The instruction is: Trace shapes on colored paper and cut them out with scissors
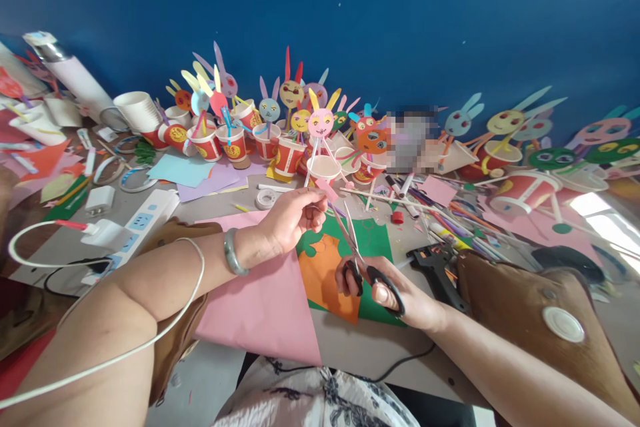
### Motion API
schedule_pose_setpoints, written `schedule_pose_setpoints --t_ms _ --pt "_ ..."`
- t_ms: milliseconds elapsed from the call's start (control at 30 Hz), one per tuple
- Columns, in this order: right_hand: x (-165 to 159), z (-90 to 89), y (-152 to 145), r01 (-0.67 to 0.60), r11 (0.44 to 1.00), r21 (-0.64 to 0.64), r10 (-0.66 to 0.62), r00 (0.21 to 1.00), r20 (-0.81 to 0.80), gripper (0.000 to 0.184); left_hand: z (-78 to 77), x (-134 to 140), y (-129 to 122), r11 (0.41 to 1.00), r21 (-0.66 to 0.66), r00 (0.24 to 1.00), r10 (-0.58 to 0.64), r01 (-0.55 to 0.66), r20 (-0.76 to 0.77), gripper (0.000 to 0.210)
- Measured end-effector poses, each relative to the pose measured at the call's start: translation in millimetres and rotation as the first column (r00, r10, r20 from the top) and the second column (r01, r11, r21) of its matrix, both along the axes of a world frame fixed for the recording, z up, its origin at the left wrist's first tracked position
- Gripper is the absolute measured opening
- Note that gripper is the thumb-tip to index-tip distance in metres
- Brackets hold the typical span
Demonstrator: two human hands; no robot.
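Observation:
My left hand (295, 219) pinches a small piece of pink paper (327, 189) between thumb and fingers, held above the table. In my right hand (400, 293) is a pair of scissors (354, 240) with black handles; the blades point up and away from me, a little apart, just right of the paper piece. Below both hands lie a large pink sheet (255, 300), an orange sheet (320, 280) with cut-out edges, and a green sheet (380, 247) under it.
Paper cups with rabbit-faced paper figures (320, 121) line the blue wall. A black glue gun (435, 273) and a brown bag (530, 307) lie at the right. On the left are a power strip (145, 220) and a white cable (125, 360) crossing my left arm.

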State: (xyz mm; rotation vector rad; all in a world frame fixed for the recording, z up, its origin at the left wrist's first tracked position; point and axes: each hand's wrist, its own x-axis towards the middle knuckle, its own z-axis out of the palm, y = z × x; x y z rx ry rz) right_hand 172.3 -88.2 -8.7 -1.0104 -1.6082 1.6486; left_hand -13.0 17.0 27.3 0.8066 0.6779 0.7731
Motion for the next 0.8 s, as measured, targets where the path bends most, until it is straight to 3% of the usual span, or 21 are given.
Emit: schedule_pose_setpoints --t_ms 800 --pt "-1.1 3.7 0.0 0.021 1.000 0.008 -0.021 1.000 0.003 0.061 -6.6 1.6 2.8 0.999 -0.042 1.000 -0.018 0.018 0.000 0.016"
